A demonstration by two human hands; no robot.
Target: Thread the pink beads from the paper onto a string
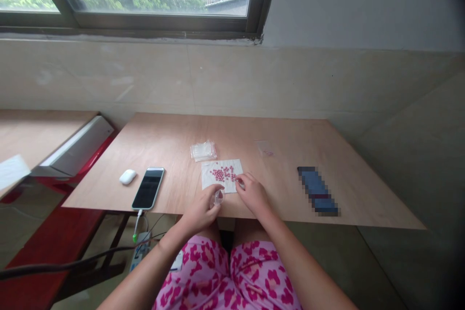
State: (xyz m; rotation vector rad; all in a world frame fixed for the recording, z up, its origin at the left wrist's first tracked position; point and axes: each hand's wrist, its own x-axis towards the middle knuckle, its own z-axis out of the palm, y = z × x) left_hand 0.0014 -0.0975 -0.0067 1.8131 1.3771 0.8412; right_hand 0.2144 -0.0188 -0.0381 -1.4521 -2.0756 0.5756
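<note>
we have the small pink beads (220,174) scattered on a white sheet (206,165), which lies flat on the wooden bench (290,140) in front of us. our left hand (199,207) is grasping a small clear container (218,197) at the sheet's near edge. our right hand (253,194) has its fingertips drawn together beside the beads at the sheet's right side; we cannot tell whether they grip one. just beyond the sheet we see a pile of clear packets (204,151), and farther right a clear bag (264,147) with a few pink bits inside. out to our left lie a phone (148,189), with a white cable (137,225) plugged into its near end, and a rounded white case (128,177). well to our right rests a dark blue item (318,192), too pixelated to identify.
</note>
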